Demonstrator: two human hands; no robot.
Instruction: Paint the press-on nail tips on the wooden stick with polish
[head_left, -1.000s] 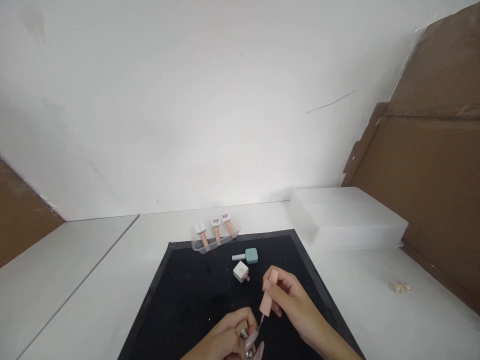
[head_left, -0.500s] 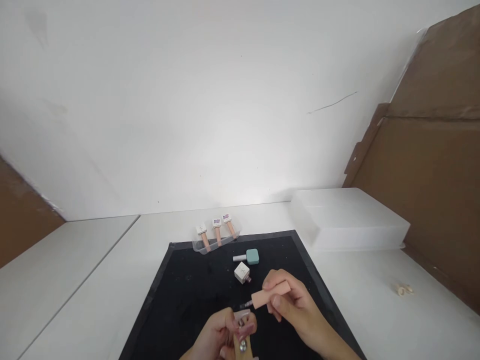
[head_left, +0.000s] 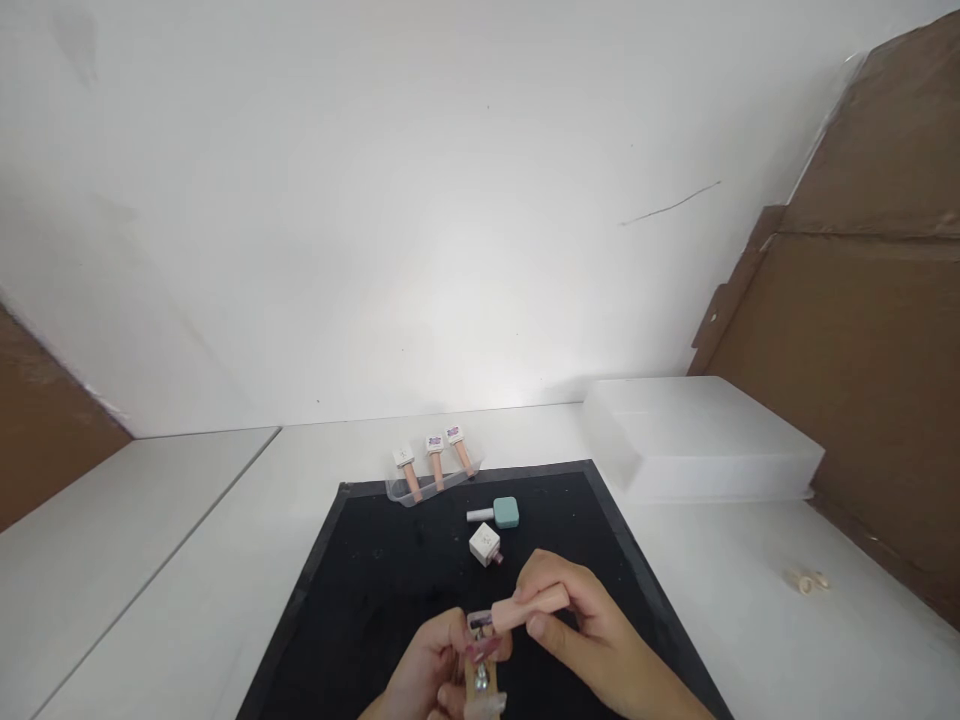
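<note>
Pink brush cap (head_left: 534, 604) pinched in right-hand fingers (head_left: 541, 625) is best kept flat while the nail-tip stick (head_left: 480, 672) gets gripped tight by the left hand (head_left: 429, 675).

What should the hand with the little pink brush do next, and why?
Probably draw the pink brush handle gently sideways, stroking along the false nail. The right hand holds the handle level with its tip at the nail, which the left hand holds up on a small stand.
</note>
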